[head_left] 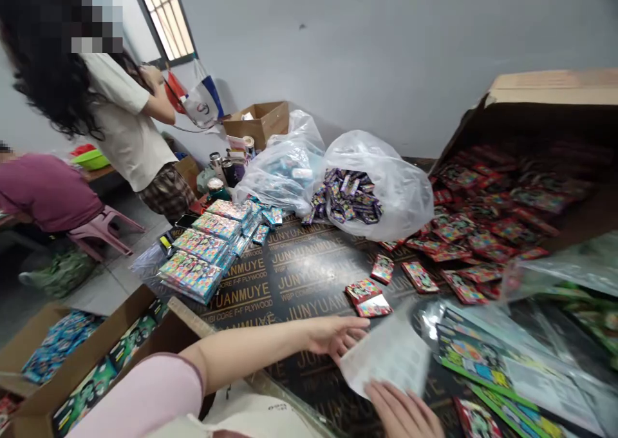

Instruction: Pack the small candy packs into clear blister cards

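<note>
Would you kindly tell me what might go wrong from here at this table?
The white sheet, with the left hand and right hand at its edges, is close to loose red packets and might knock them.
More red packets spill from the open carton, so others could slide onto the table.
The stacked packs sit near the table's left edge and could fall if bumped.

A whitish, faintly patterned sheet [389, 355] slants over the black tabletop [313, 274].
</note>
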The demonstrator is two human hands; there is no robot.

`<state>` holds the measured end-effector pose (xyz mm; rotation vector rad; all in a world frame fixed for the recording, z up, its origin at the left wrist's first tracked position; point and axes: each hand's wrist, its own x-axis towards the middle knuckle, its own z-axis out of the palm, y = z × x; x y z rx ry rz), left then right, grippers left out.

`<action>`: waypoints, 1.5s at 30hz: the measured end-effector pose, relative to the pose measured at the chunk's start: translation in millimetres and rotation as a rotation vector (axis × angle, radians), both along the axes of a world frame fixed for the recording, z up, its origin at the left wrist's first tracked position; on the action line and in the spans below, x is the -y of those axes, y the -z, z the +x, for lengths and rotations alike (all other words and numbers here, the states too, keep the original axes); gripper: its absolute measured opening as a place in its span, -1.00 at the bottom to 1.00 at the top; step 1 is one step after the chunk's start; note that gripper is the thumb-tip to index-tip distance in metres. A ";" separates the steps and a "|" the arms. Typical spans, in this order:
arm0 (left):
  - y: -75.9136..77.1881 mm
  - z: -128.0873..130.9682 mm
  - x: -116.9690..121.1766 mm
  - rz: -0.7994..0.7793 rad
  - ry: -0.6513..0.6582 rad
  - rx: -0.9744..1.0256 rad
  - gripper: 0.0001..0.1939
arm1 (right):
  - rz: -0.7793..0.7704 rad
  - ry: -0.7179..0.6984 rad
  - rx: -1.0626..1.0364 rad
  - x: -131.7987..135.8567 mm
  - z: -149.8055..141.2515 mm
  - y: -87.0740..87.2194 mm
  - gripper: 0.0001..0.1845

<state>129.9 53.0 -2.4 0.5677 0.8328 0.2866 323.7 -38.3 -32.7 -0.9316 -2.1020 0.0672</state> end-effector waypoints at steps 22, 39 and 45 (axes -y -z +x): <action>-16.1 -54.7 2.2 0.370 -0.419 -0.034 0.02 | -0.861 0.268 -0.790 -27.7 -52.9 -52.1 -0.48; -18.9 -57.4 4.2 0.557 -0.367 -0.146 -0.62 | -1.036 0.280 -0.934 -24.9 -41.3 -49.8 -0.68; -23.1 -55.3 4.9 0.564 -0.333 -0.122 -0.52 | -1.105 0.244 -1.015 -22.6 -40.3 -49.8 -0.58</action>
